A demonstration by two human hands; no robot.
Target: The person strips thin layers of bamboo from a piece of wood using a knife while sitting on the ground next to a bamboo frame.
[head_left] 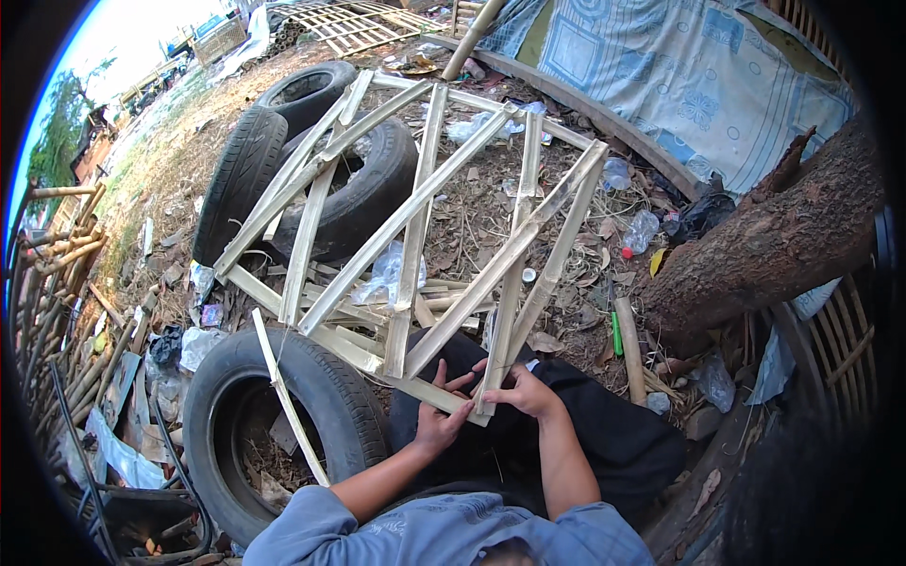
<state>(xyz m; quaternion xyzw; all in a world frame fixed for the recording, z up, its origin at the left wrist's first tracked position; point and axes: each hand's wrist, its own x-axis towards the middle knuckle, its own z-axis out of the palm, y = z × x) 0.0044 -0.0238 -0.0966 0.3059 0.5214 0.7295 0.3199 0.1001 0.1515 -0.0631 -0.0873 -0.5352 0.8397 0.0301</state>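
A frame of split bamboo strips point(412, 233), with slats crossing in a zigzag between two long rails, stretches from my lap out over the ground. My left hand point(442, 420) grips the near rail close to its right corner, thumb on top and fingers partly hidden behind the strip. My right hand point(530, 391) pinches that same corner, where a slat end meets the rail. The two hands almost touch. The frame's near left part passes over a tyre point(236, 363), and a loose bamboo strip point(286, 401) leans across that tyre's opening.
More tyres point(363, 203) lie under the frame's far left. A thick tree trunk point(764, 245) slants in from the right. By it stand a bamboo piece point(629, 349) and a green-handled tool point(616, 332). A bamboo pile point(80, 368) fills the left; a patterned blue sheet point(679, 85) hangs behind.
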